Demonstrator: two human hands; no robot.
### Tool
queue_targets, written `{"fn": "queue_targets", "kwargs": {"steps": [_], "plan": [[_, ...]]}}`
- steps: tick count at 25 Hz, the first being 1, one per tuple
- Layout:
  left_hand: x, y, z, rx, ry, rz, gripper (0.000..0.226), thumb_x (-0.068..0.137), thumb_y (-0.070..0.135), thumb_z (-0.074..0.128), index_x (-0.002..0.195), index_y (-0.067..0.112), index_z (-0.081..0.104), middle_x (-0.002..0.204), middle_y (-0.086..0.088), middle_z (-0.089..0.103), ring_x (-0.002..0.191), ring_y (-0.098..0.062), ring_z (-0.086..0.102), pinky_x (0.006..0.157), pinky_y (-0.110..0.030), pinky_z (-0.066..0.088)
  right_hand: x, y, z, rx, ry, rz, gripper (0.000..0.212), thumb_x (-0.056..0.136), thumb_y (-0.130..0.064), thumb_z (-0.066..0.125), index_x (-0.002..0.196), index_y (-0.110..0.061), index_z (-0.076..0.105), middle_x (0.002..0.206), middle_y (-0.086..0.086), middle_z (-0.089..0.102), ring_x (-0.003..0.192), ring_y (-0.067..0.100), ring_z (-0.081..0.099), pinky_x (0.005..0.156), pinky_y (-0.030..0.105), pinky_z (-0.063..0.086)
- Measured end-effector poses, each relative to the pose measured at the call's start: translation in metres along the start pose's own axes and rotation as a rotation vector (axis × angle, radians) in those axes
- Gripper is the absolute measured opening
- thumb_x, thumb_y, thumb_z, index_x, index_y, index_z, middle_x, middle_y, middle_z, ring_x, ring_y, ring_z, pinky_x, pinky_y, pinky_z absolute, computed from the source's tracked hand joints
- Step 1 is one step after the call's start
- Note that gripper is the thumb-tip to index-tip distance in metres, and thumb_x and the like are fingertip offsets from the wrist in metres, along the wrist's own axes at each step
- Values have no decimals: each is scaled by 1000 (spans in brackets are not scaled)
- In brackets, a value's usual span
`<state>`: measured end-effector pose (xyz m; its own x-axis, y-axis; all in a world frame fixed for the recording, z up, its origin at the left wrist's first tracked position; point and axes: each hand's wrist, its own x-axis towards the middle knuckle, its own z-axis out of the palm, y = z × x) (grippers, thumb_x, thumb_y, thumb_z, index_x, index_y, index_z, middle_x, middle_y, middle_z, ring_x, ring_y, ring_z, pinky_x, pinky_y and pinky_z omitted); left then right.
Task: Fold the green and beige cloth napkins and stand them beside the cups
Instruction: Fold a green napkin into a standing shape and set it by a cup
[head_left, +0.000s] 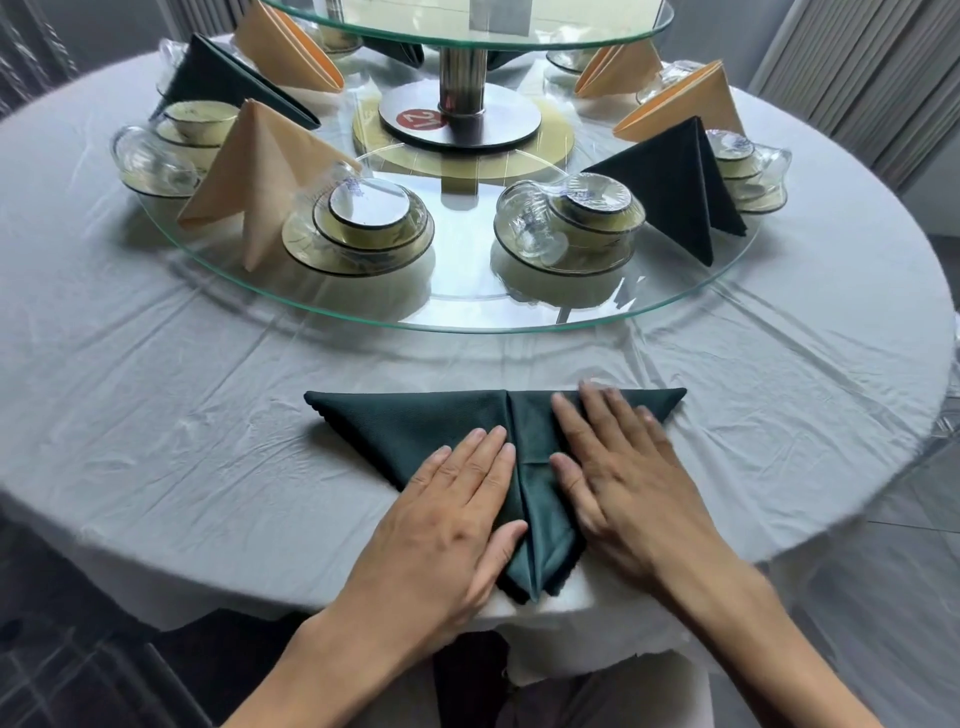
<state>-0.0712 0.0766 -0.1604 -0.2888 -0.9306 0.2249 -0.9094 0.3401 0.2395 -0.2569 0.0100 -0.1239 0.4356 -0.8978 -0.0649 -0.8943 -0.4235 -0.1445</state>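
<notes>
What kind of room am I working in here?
Probably a restaurant banquet room. A round table under a white tablecloth carries a glass lazy Susan set with plastic-wrapped tableware sets and standing folded napkins, plus a red number tag.

One view only, taken from the person's head and looking forward and steeply down over the near edge of the round desk (156, 415). The lens is wide, so the desk's rim bows and the room's edges curve away. Both hands, left (452, 514) and right (623, 467), sit close under the camera at lower centre, forearms entering from the bottom edge. The glass turntable (467, 312) fills the far middle, its upper tier cut off by the top edge
</notes>
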Motion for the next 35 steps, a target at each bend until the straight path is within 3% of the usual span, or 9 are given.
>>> {"fn": "queue_targets", "kwargs": {"steps": [5,12,15,18,21,24,28,32,35], "plan": [[8,-5,-16,-621,29,-282,57,94,33,41,150,22,38,157,18,27,144,10,17,117,-11,11,-39,-50,35,41,107,-98,61,103,-46,7,151,-21,35,155,7,38,142,22,35,109,40,21],[8,-99,-42,89,-296,-500,87,72,62,-19,155,37,-10,161,17,-17,148,-3,-17,120,-44,-11,-35,-51,50,-45,232,-59,55,103,-42,17,148,-22,41,153,10,39,142,23,35,109,43,24],[7,-102,-48,236,-203,-420,80,86,52,0,157,21,22,164,1,21,152,-20,15,119,-52,1,-35,-49,51,-44,248,-71,57,95,-42,33,147,-21,42,153,10,40,141,24,37,108,43,25],[37,-84,-44,71,-15,-62,53,89,28,37,133,7,58,133,-11,63,126,-31,55,112,-40,30,-35,-49,54,-48,284,-71,54,100,-42,26,147,-21,43,153,11,40,142,23,33,108,44,25],[78,-53,-46,-124,-227,108,48,92,9,46,139,19,55,136,0,57,124,-20,47,110,-29,29,-33,-48,55,-45,265,-64,58,103,-44,10,148,-21,38,153,11,39,142,23,32,109,43,24],[108,-43,-50,-166,-346,89,48,90,5,50,130,30,60,126,2,56,113,-16,50,102,-29,37,-34,-49,54,-46,281,-82,53,100,-43,25,147,-22,39,153,11,40,142,23,32,109,43,25],[131,-49,-61,-441,-584,-26,50,71,2,48,108,29,69,100,1,62,75,-6,53,66,-15,42,-35,-48,51,-24,271,-82,56,94,-43,34,147,-24,39,152,10,41,141,23,34,109,43,25],[131,-46,-73,-562,-582,-37,51,59,10,48,101,24,74,74,8,60,59,0,48,57,-13,37,-39,-49,45,69,215,-104,58,95,-45,36,149,-26,34,155,6,37,143,21,34,111,41,23],[114,-36,-97,-716,-460,-53,45,64,3,52,100,16,76,59,14,55,54,-3,44,53,-15,34,-52,-52,21,517,253,-52,74,87,-54,52,152,-41,19,159,-19,24,145,3,25,116,25,21]]}}
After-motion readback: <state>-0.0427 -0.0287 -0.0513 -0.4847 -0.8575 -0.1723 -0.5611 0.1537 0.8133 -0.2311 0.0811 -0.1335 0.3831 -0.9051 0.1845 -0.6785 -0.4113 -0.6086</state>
